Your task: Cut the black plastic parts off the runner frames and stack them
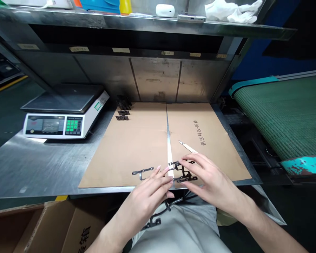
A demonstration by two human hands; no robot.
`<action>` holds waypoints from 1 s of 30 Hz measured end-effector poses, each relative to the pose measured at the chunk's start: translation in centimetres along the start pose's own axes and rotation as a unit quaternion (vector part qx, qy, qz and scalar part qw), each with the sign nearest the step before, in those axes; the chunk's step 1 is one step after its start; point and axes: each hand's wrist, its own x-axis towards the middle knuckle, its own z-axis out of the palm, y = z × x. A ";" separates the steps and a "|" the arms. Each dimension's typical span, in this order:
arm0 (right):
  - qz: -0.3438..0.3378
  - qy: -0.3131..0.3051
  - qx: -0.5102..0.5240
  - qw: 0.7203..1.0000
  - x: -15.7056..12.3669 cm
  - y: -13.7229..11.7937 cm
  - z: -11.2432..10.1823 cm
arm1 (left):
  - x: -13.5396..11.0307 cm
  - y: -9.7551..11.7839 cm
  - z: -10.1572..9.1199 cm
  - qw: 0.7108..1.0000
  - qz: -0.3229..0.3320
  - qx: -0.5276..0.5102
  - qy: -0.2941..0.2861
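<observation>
A black plastic moulded piece (184, 172) with thin branching bars lies at the cardboard's front edge, across the pale gap. My right hand (209, 175) grips its right side, fingertips on the upper bar and thumb near the lower one. My left hand (150, 195) is closed, its fingertips reaching the piece's left end. Below that hand, a black runner with a bracket (155, 222) hangs over the table edge; its link to the rest is hidden by my fingers. Another black bracket (143, 171) shows behind my left hand. A white-handled craft knife (188, 146) lies beyond my right hand.
Cardboard sheets (131, 147) cover the metal table. Several black parts (123, 113) stand at their back left. Left is a weighing scale (65, 109); below it, an open carton (52, 225). A shelf (137, 23) crosses above. Rightward runs a green conveyor belt (287, 112).
</observation>
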 end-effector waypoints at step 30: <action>-0.027 -0.069 -0.018 0.997 0.0 0.7 1.1 | 2.3 0.6 -1.5 0.993 0.087 0.032 -0.073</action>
